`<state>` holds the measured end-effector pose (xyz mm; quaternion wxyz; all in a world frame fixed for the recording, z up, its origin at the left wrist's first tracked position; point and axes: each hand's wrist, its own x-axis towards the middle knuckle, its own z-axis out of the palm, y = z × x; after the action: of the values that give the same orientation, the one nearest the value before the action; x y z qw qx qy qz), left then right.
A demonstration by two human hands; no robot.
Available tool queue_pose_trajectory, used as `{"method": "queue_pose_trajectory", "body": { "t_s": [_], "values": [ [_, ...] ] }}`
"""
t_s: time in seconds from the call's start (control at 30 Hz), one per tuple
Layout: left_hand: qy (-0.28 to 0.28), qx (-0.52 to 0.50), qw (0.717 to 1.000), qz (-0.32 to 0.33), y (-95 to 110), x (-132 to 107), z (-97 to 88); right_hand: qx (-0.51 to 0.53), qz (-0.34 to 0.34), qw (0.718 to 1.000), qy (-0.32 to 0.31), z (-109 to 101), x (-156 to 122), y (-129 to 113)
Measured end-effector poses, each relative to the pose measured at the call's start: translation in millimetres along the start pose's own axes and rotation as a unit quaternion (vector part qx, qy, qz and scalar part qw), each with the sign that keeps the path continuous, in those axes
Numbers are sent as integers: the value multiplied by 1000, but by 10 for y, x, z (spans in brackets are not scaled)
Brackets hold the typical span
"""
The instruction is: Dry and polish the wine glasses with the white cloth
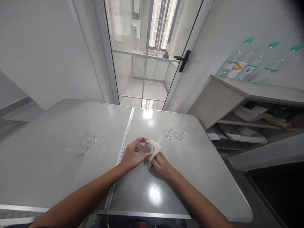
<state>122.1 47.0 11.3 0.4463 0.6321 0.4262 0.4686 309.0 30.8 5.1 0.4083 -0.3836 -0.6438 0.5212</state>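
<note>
A clear drinking glass (145,145) is tilted in my left hand (133,153), whose fingers and thumb curve round its bowl. My right hand (161,164) is closed on a white cloth (156,148) that lies against the glass's right side. The cloth hides part of the glass, so its lower end does not show. Both hands are over the middle of the table, just right of the seam. Two clear stemmed glasses (180,136) stand on the table beyond my right hand. More clear glassware (87,151) stands on the left half, its outlines faint.
The grey folding table (59,177) has a metal seam and metal edging. Behind it is a glass door (152,72) with a black handle (184,60). At right, a wooden shelf unit (228,91) carries several green-capped plastic bottles (266,66) close to the table's right edge.
</note>
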Motion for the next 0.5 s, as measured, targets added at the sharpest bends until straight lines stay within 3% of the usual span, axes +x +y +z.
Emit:
{"method": "queue_pose_trajectory", "body": {
  "t_s": [0.1,0.2,0.3,0.4,0.5],
  "values": [
    [1,26,1000,3,-11,19,-1,-32,-4,999,18,36,29,33],
    [-9,61,998,9,-31,50,-21,1,35,998,50,64,50,105],
    [-50,-32,998,-1,-28,70,-43,131,110,985,22,74,31,141],
    [-115,-181,977,-16,-13,71,-50,247,187,950,-34,82,-1,128],
    [-120,-209,970,-29,-24,69,-40,224,172,958,-40,83,5,104]
  ]
}}
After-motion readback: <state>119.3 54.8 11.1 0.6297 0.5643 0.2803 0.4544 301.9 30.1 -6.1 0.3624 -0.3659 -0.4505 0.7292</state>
